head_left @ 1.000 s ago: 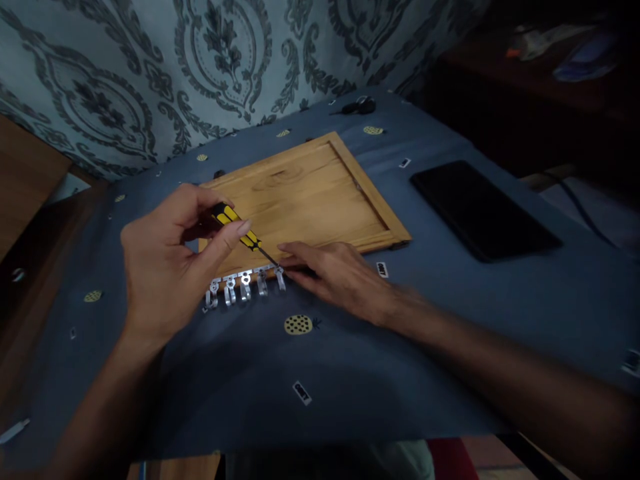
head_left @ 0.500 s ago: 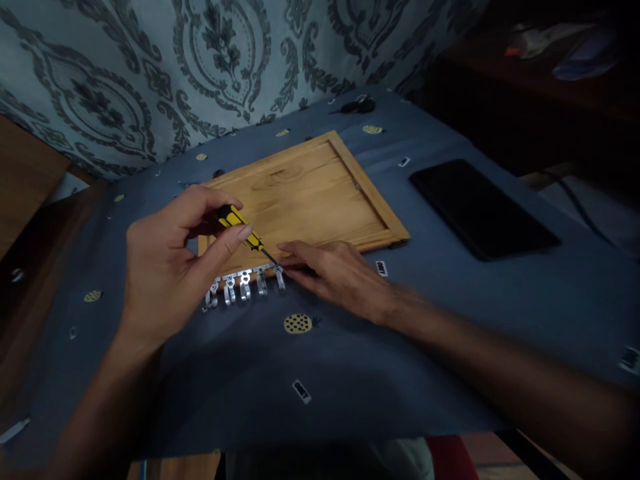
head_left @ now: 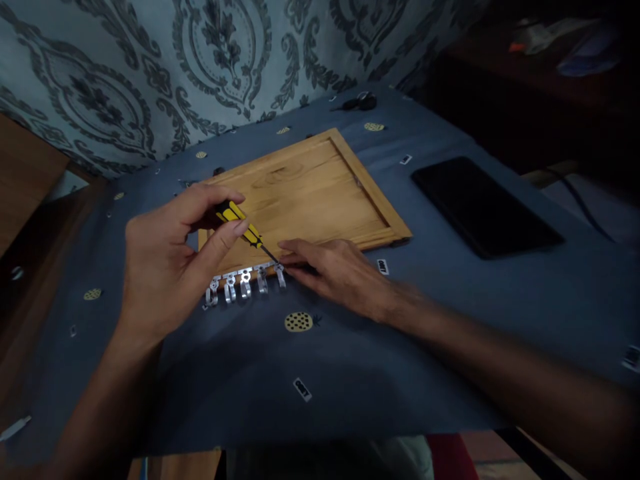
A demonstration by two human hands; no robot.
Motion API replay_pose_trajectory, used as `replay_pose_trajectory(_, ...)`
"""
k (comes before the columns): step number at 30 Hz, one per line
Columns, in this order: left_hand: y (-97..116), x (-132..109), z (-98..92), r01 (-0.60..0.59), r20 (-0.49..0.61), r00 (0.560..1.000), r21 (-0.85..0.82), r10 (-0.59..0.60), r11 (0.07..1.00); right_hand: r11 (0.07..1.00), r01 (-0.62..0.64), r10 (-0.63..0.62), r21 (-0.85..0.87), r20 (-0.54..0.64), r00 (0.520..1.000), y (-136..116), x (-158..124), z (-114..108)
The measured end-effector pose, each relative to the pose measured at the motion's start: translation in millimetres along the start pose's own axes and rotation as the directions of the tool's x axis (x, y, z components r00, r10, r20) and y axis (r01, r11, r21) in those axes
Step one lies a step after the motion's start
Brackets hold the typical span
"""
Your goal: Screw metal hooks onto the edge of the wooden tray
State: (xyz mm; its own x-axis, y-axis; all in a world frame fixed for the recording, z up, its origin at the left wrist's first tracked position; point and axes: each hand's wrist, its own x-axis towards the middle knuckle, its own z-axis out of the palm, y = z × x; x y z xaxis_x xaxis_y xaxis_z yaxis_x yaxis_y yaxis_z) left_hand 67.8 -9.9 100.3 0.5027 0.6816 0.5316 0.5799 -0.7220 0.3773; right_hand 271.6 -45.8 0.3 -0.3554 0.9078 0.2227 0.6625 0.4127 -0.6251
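My left hand (head_left: 167, 257) is closed around the yellow and black handle of a screwdriver (head_left: 241, 225). The screwdriver slants down to the right, its tip at the right end of a silver metal hook rail (head_left: 245, 275). That rail, with several hooks hanging off it, lies along the near edge of a framed wooden board (head_left: 305, 193). Beside the tip, my right hand (head_left: 343, 277) has its thumb and fingers drawn together at the rail's end and the board's edge. What sits between these fingertips is hidden.
A black tablet-like slab (head_left: 485, 207) lies right of the board. Behind it, a dark object resembling keys (head_left: 359, 101) rests near the patterned curtain (head_left: 225, 53). The blue tablecloth (head_left: 360, 373) carries pineapple prints. A small white item (head_left: 15, 428) is at the lower left.
Almost nothing differs. The screwdriver handle and my left thumb have shifted very slightly left; the tip stays at the same end of the rail.
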Motion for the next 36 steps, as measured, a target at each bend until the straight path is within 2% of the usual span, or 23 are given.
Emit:
replay_pose_trajectory(11, -4.7, 1.9, 0.0, -0.042, -0.009, 0.999, 0.03, 0.043, 0.999, 1.0, 0.011, -0.011, -0.004, 0.002, 1.0, 0.0, -0.2, -0.5)
replay_pose_trajectory(16, -3.3, 1.7, -1.0, -0.065, -0.012, 0.998, -0.033, 0.065, 0.997, 1.0, 0.013, -0.013, -0.007, -0.004, 1.0, 1.5, -0.1, 0.6)
replay_pose_trajectory(22, 3.5, 1.0, -5.2, -0.015, -0.072, 0.997, -0.038, 0.012, 0.999, 1.0, -0.001, 0.001, 0.011, -0.008, 1.0, 0.5, -1.6, -0.7)
replay_pose_trajectory(36, 3.4, 1.7, -1.0, 0.048, -0.039, 0.998, -0.082, -0.051, 0.996, 0.999, -0.009, 0.008, 0.045, 0.01, 1.0, -2.1, -1.1, -3.4)
